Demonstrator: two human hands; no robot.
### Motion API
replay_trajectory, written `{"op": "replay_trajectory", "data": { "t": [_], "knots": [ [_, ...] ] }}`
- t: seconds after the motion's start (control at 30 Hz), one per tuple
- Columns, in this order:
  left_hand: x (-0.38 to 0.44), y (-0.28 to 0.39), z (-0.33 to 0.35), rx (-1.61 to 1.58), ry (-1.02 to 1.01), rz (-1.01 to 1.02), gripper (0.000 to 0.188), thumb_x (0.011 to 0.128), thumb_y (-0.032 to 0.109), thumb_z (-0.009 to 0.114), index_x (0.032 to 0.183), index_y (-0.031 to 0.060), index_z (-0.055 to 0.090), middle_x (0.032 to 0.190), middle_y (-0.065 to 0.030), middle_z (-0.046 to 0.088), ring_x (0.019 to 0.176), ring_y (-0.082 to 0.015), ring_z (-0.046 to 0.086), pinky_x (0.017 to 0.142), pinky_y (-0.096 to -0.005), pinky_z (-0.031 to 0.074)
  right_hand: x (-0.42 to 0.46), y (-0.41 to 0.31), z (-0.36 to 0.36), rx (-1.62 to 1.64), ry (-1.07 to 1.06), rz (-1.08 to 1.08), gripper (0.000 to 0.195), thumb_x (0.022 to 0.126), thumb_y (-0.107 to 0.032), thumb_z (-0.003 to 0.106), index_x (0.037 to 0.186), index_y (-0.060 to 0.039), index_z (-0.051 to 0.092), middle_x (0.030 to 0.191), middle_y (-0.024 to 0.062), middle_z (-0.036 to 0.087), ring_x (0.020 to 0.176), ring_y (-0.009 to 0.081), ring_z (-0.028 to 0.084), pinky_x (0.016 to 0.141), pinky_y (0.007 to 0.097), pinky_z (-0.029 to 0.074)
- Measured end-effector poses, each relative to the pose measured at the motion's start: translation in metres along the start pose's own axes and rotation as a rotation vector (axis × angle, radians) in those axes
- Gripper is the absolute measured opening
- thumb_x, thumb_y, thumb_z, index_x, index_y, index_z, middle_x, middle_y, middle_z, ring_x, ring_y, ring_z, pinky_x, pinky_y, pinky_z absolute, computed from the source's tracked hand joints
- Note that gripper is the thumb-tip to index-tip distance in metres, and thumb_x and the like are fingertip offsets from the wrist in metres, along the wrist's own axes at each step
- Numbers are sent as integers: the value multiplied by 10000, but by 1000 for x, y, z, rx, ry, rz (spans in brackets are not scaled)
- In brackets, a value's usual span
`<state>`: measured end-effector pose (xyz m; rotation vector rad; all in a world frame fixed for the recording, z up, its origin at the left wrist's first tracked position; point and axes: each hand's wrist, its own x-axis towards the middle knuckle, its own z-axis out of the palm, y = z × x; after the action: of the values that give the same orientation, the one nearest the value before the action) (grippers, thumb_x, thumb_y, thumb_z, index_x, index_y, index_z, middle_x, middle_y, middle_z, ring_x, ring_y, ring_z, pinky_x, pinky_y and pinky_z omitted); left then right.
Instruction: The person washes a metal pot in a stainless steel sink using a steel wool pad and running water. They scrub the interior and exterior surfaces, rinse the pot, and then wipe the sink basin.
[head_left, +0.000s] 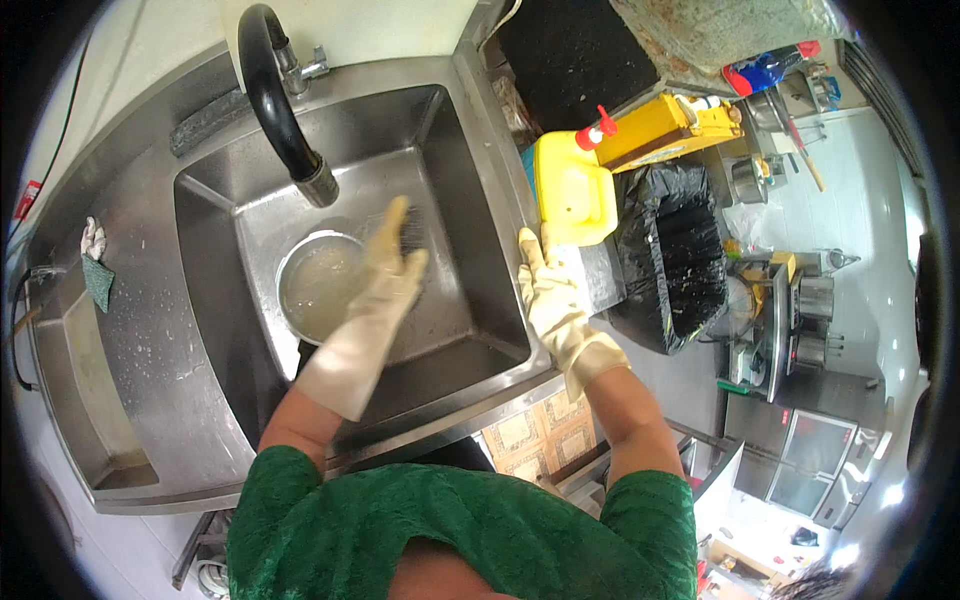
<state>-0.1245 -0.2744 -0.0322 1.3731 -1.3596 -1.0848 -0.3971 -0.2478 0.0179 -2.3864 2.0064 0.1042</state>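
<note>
My left hand (386, 274), in a cream rubber glove, is over the sink basin (442, 300). Between its thumb and fingers is a dark, blurred scouring pad (412, 229), seemingly steel wool. Just left of that hand, a round metal pot (319, 281) holding cloudy water stands on the basin floor, its right side partly covered by the glove. My right hand (551, 289), gloved alike, rests on the sink's right edge holding nothing. Its fingertips reach the base of a yellow plastic jug (574, 191) with a red pump top.
A black gooseneck faucet (274, 105) arches over the basin. On the left drainboard (161, 300) lies a green scouring pad (97, 281) beside a crumpled whitish cloth (93, 238). Right of the jug stands a bin lined with a black bag (679, 262), near a yellow container (652, 135).
</note>
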Motion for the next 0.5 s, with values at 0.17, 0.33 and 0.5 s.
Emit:
{"op": "replay_trajectory", "data": {
  "t": [0.17, 0.33, 0.5],
  "knots": [
    [48, 45, 120, 368, 22, 262, 515, 956, 160, 655, 1445, 32, 558, 1408, -181, 617, 1324, -396, 562, 1162, -478, 423, 0, 14, 20, 29, 161, -42, 665, 1022, -231, 518, 1631, -133, 270, 1679, 247, 262, 1217, 476, 613, 1011, 508, 545],
    [162, 24, 149, 510, 34, 230, 526, 986, 75, 562, 1509, 47, 512, 1598, -128, 467, 1418, -326, 506, 1172, -428, 420, -4, 7, 4, 282, -86, 157, 656, 1001, -169, 510, 1605, -132, 257, 1699, 206, 219, 1069, 458, 638, 937, 530, 562],
    [326, -15, 104, -3, 321, 191, 470, 1019, 11, 538, 1489, 29, 532, 1593, -139, 454, 1363, -212, 527, 946, -269, 522, 14, 0, 8, 575, -175, 216, 626, 982, -121, 535, 1562, -143, 299, 1665, 204, 277, 1075, 457, 651, 883, 531, 587]
  ]
}}
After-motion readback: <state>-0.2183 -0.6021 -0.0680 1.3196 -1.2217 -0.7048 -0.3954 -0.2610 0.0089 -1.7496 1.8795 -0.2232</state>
